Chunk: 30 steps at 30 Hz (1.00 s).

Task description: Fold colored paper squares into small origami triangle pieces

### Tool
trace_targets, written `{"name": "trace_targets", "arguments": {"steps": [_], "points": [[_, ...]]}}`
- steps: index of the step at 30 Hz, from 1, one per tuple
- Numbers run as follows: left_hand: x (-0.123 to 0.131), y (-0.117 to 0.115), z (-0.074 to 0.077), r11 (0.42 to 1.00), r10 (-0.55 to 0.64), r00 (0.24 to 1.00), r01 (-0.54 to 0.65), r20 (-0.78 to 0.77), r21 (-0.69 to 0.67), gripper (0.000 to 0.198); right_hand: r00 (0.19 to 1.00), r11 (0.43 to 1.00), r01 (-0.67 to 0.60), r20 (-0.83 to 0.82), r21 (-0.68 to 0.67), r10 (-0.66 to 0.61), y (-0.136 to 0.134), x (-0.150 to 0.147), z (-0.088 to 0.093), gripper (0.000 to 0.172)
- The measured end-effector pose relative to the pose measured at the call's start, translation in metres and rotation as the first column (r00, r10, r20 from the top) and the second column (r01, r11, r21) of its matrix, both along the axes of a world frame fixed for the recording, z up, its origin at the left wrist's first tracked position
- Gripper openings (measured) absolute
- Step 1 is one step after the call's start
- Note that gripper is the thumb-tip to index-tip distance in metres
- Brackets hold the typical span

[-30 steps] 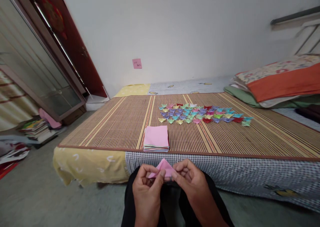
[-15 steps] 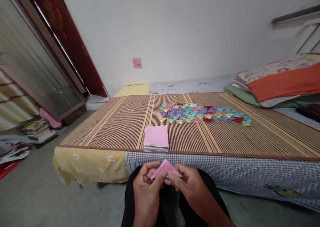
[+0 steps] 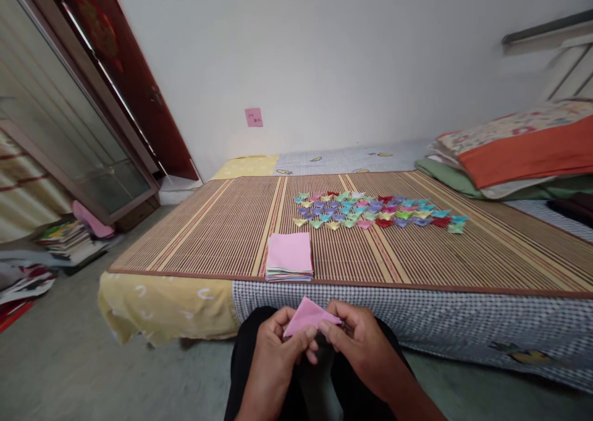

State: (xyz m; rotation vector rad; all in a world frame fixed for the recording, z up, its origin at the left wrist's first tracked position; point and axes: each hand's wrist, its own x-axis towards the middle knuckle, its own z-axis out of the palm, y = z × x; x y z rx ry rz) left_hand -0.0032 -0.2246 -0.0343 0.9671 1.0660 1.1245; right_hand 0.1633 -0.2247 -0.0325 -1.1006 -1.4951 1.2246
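Note:
A pink paper (image 3: 309, 316) folded into a triangle is held above my lap, its point facing away from me. My left hand (image 3: 280, 344) grips its left part, thumb along the lower edge. On the right side my right hand (image 3: 354, 334) pinches the same paper, and the two thumbs nearly meet. Just beyond, a stack of square papers (image 3: 290, 253) with a pink sheet on top lies at the mat's front edge. Several rows of small folded paper pieces (image 3: 364, 224) in many colours sit farther back to the right.
The striped mat (image 3: 194, 229) covers the bed. Folded bedding (image 3: 528, 149) is piled at the right. A pink note (image 3: 254, 117) is on the wall. Books (image 3: 69, 242) lie at the far left, near a glass-panelled door (image 3: 78, 118).
Both hands have shifted slightly to the right with the pink paper. The paper has tilted a little, and more of its left part shows now.

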Motion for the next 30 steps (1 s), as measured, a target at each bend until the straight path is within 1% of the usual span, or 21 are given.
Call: {"name": "trace_targets", "arguments": {"steps": [2, 5, 11, 16, 18, 20, 22, 25, 28, 30], "points": [[-0.001, 0.000, -0.003, 1.000, 0.010, 0.999, -0.009, 0.033, -0.005, 0.044, 1.000, 1.000, -0.012, 0.013, 0.011, 0.011, -0.001, 0.001, 0.001, 0.034], [0.000, -0.001, -0.005, 0.998, 0.057, 0.996, -0.057, 0.065, -0.002, 0.060, 0.999, 0.999, -0.012, 0.054, 0.046, 0.010, -0.002, 0.002, 0.003, 0.034], [0.006, -0.006, 0.001, 0.990, 0.124, 0.990, -0.128, 0.070, 0.055, 0.058, 0.994, 0.998, -0.019, 0.110, 0.068, 0.012, -0.004, 0.002, 0.006, 0.034], [0.004, -0.005, 0.003, 0.973, 0.196, 0.980, -0.192, -0.017, 0.129, 0.060, 0.996, 0.999, 0.007, 0.084, 0.052, -0.011, -0.001, 0.011, 0.002, 0.031], [0.003, -0.006, 0.003, 0.969, 0.204, 0.978, -0.194, -0.055, 0.151, 0.063, 0.996, 0.998, 0.049, 0.066, 0.036, -0.052, 0.001, 0.016, 0.001, 0.029], [0.004, -0.008, 0.003, 0.968, 0.193, 0.976, -0.173, -0.097, 0.181, 0.063, 0.994, 0.995, 0.091, 0.058, 0.034, -0.093, 0.003, 0.017, 0.002, 0.022], [0.007, -0.010, 0.004, 0.965, 0.172, 0.975, -0.138, -0.139, 0.222, 0.062, 0.995, 0.997, 0.077, 0.057, 0.032, -0.079, 0.004, 0.013, 0.005, 0.019], [0.011, -0.012, 0.006, 0.960, 0.157, 0.975, -0.113, -0.156, 0.256, 0.059, 1.000, 0.999, 0.012, -0.014, 0.033, -0.012, 0.003, 0.001, 0.007, 0.020], [0.014, -0.013, 0.008, 0.971, 0.157, 0.981, -0.131, -0.118, 0.202, 0.060, 0.992, 0.999, 0.025, -0.127, 0.025, -0.022, 0.001, -0.006, 0.006, 0.031], [0.014, -0.014, 0.007, 0.979, 0.141, 0.985, -0.123, -0.102, 0.164, 0.061, 0.990, 0.999, 0.040, -0.134, 0.029, -0.035, 0.000, -0.007, 0.004, 0.034]]}}
